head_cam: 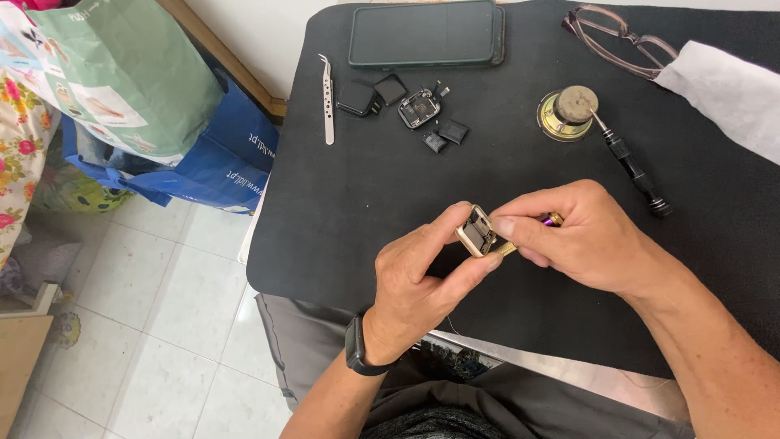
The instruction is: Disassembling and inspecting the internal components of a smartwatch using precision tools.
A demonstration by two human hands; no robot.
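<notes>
Centre of frame, just below mid: left hand [422,280] pinches a small gold-coloured watch case [476,232] betw. thumb and forefinger, fingers closed on its edges, case tilted w/ its open side facing up and toward the right. Right hand [578,236] comes in from the right, fingers curled tight around a slim tool [554,219] w/ a purple-and-gold handle end showing past the knuckles; tool tip meets the case, exact contact point hidden by the thumb. A dark wristband [357,348] sits on the left wrist. Both hands are held over a black mat [341,203] that covers the table. Upper centre of mat: dark phone [426,32] lying flat, face up. Below it, a loose cluster of small watch parts [420,108], incl. a squarish open module and several dark square bits, close together, some touching. Just left of the cluster: steel tweezers [327,102], lying lengthwise. Upper right: a round brass-coloured disc piece [566,113] w/ a black-handled screwdriver [632,169] leaning from it down toward the right. Top right: eyeglasses [617,39] beside a white cloth [723,93], touching at the lens end. Upper left of frame, on the tiled floor [154,317]: green bag [122,73] atop a blue bag [219,158].
</notes>
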